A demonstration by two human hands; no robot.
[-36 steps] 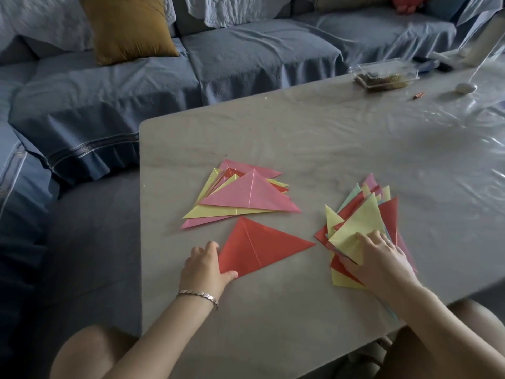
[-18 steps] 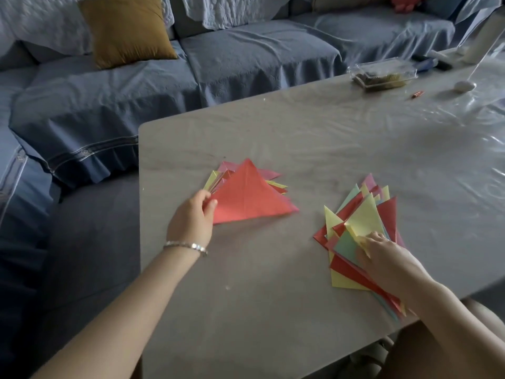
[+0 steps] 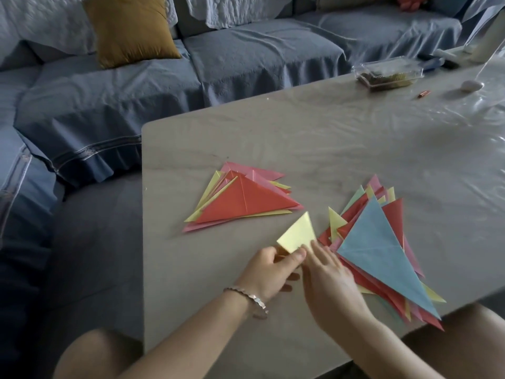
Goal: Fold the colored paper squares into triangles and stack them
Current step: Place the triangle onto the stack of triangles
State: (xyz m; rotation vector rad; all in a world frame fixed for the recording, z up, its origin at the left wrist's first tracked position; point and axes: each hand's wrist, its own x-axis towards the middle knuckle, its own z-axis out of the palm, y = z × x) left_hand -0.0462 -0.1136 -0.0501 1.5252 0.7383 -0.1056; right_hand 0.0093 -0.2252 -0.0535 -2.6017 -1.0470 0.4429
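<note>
fingers [image 3: 296, 255] of left hand [image 3: 267, 274] pinching, right hand [image 3: 330, 285] touching yellow paper [image 3: 297, 233] between red-topped stack [image 3: 246, 203] and blue-topped pile [image 3: 382, 247]

The left hand [image 3: 267, 274] and the right hand [image 3: 332, 284] are covering the near corner of the yellow paper [image 3: 297, 233]. The right hand's fingers [image 3: 318, 250] are showing blurred. The blue triangle [image 3: 382, 247] is hiding most of the right pile [image 3: 396, 214].
</note>
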